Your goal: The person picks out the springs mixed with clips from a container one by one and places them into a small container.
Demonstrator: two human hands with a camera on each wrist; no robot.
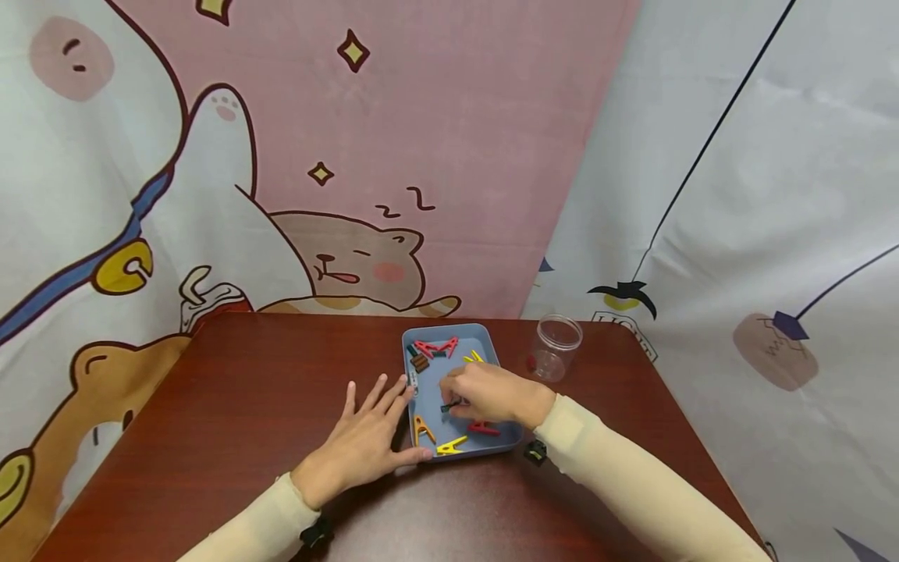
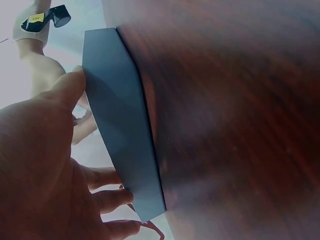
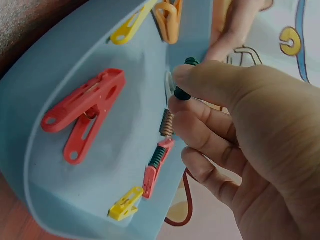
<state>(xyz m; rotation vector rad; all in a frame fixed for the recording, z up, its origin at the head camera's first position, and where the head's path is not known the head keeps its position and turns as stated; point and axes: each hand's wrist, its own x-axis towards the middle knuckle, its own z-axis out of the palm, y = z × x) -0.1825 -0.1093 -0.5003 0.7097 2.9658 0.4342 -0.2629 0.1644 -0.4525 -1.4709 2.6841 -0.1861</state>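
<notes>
My right hand (image 1: 492,390) pinches a small dark green ribbed piece (image 3: 182,94) between thumb and fingers, low over the blue tray (image 1: 427,406). My left hand (image 1: 361,445) lies along the tray's left side with fingers spread and straight; its fingertips and thumb touch the rim. Inside the tray, an orange clothespin (image 1: 422,429) and a yellow clothespin (image 1: 451,446) lie at the near end. One red clothespin (image 3: 85,112) is beneath my right hand. Red clothespins (image 1: 435,348), brown ribbed pieces (image 1: 419,363) and a second yellow clothespin (image 3: 126,204) lie toward the far end.
A clear open jar (image 1: 558,351) stands to the right of the tray, with something small and red showing low at its left. Dark reddish-brown wood forms the tabletop (image 1: 295,367). A cartoon-printed curtain (image 1: 477,156) hangs behind the table and along its right side.
</notes>
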